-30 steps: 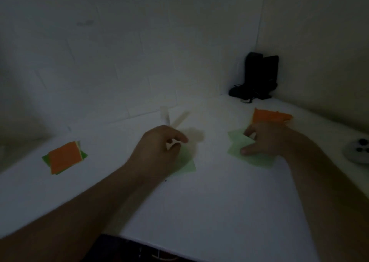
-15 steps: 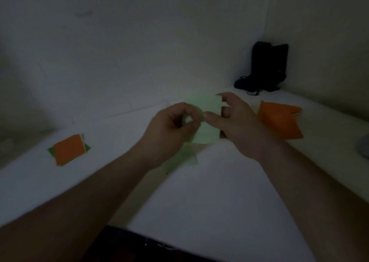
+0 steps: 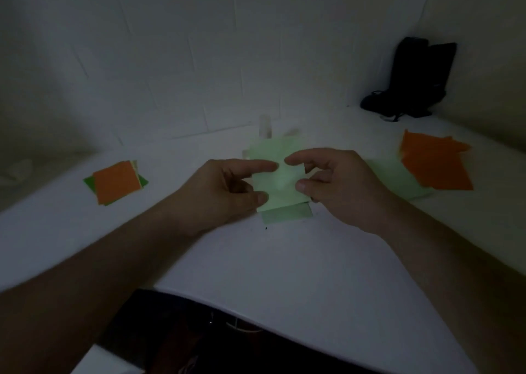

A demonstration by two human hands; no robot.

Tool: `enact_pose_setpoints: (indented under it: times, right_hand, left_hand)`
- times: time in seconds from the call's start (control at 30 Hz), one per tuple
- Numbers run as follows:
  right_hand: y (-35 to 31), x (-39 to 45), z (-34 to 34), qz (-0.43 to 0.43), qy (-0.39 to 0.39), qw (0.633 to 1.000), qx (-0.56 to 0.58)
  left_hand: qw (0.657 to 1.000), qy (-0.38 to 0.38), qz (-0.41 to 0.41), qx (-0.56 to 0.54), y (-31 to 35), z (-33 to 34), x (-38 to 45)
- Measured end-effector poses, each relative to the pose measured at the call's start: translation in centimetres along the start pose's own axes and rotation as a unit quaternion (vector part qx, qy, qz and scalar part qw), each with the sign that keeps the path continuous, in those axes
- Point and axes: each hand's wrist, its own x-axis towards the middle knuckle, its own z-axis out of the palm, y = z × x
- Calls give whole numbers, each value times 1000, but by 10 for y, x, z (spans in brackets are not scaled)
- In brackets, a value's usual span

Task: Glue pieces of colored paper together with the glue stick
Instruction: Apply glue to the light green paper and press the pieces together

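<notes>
Head view showed both hands meeting over the middle of the white table [image 3: 284,274], holding one light green sheet [image 3: 280,181] just above a second light green sheet [image 3: 286,216] that lay flat below it. The left hand [image 3: 227,194] pinched the left edge of the upper sheet between thumb and forefinger, and the right hand [image 3: 338,185] pinched the right edge in the same way, so neither hand was free. The step in hand seemed to be laying the upper sheet on the lower one. To do it well, the person needed to square the edges first, lower one side before the other, then press from the middle outward so that no wrinkle stayed. The glue stick [image 3: 264,125] appeared to stand upright behind the sheets, but the light was dim and I could not be sure of it. A mixed stack of orange and green paper [image 3: 116,181] lay well to the left, and loose orange sheets [image 3: 435,162] lay to the right.
</notes>
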Motion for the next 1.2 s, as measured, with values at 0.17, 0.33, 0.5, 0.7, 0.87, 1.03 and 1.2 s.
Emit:
enact_pose_setpoints:
  times: [0.17, 0.33, 0.5, 0.7, 0.87, 1.03, 1.2]
  right_hand:
    - [1, -2, -4, 26, -47, 999, 7]
    - [3, -1, -10, 38, -74, 995, -53]
    - [8, 0, -11, 27, -79, 993, -84]
    - [5, -2, -12, 40, -89, 992, -83]
    - [6, -3, -13, 30, -91, 990, -107]
    - [6, -2, -13, 26, -95, 990, -104]
    - [8, -1, -13, 18, -93, 988, -120]
  left_hand:
    - [1000, -6, 17, -7, -9, 0, 0]
    - [999, 5, 9, 34, -8, 0, 1]
    - [995, 15, 7, 93, -5, 1, 1]
    - [995, 12, 6, 104, -6, 1, 0]
    - [991, 8, 23, 132, -7, 1, 1]
    - [989, 14, 39, 144, -7, 2, 1]
    - [986, 19, 51, 155, -7, 3, 1]
